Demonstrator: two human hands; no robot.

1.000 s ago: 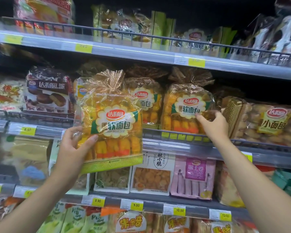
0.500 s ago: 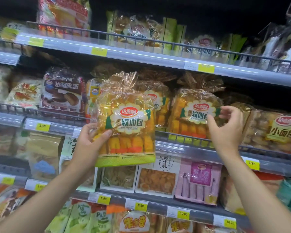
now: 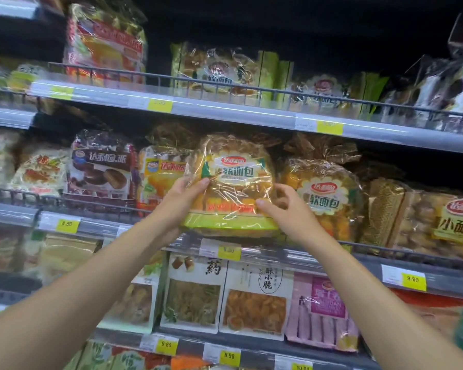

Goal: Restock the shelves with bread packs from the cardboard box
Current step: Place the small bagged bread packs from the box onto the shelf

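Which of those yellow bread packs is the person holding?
The middle bread pack, out in front of the row: the left hand and right hand grip its sides. The matching pack to its right stands untouched.

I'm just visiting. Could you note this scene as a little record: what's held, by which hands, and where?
Item: clear plastic pack of yellow soft bread with green bottom band
Left hand: grips pack's left edge, thumb on front
Right hand: holds lower right corner, thumb on front
Place: front of grey metal middle shelf, upright, label outward
Right neighbour: matching clear soft-bread pack
Resting on shelf: cannot tell
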